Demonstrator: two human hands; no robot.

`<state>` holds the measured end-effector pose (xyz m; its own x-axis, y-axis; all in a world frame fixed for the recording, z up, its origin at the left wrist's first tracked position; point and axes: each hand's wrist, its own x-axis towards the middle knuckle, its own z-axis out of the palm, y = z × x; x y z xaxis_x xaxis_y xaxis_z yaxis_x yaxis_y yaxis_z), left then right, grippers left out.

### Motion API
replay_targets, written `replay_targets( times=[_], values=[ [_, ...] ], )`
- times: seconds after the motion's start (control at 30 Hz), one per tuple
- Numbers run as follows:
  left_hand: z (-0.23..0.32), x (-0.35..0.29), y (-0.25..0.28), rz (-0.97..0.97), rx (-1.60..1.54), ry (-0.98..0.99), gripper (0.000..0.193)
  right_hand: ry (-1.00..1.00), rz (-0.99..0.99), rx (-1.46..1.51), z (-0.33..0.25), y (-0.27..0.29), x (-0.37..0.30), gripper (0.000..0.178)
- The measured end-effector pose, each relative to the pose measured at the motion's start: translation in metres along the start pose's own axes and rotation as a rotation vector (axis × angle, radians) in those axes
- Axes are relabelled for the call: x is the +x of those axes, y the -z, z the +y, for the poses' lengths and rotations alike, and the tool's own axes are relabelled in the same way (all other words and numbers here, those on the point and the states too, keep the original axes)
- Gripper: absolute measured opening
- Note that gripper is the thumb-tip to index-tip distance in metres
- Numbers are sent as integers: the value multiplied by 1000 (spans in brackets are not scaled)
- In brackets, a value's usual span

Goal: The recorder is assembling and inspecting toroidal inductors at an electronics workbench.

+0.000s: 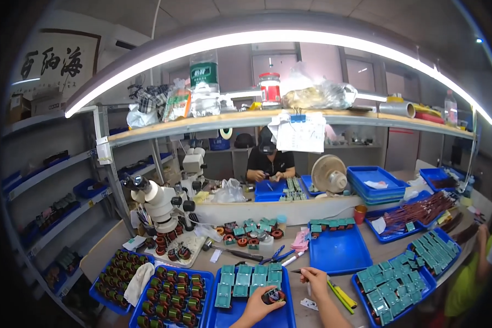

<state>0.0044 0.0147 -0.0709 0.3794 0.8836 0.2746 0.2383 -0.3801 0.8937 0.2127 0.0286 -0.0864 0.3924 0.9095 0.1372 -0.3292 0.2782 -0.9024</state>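
Observation:
My left hand grips a small round wound coil between thumb and fingers, above the front part of a blue tray. Teal square cases stand in rows in that tray, behind the hand. To its right, my right hand is closed around a thin, dark, pointed tool, its tip directed left toward the tray. Whether it is a pair of tweezers I cannot tell. The tool and the coil are apart.
Trays of green-and-dark coils stand left, beside a white cloth. A microscope is behind them. Pliers, a bare-bottomed blue tray, yellow-green pens and teal-case trays lie around. A person works opposite.

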Motion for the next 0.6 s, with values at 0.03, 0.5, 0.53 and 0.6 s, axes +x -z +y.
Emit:
replay_targets(
  times=[0.03,0.5,0.53,0.6],
  values=[
    [0,-3,-1,13,7,-38,56,-22,9,-3,0,0,-1,15],
    [48,-2,15,-18,-151,59,58,-9,29,-138,-35,-18,-12,14],
    [49,-3,17,-20,-156,83,58,1,21,-154,-36,-21,-17,13],
    [51,-4,21,-30,-162,69,60,25,3,-176,-41,-26,-24,13]
  ],
)
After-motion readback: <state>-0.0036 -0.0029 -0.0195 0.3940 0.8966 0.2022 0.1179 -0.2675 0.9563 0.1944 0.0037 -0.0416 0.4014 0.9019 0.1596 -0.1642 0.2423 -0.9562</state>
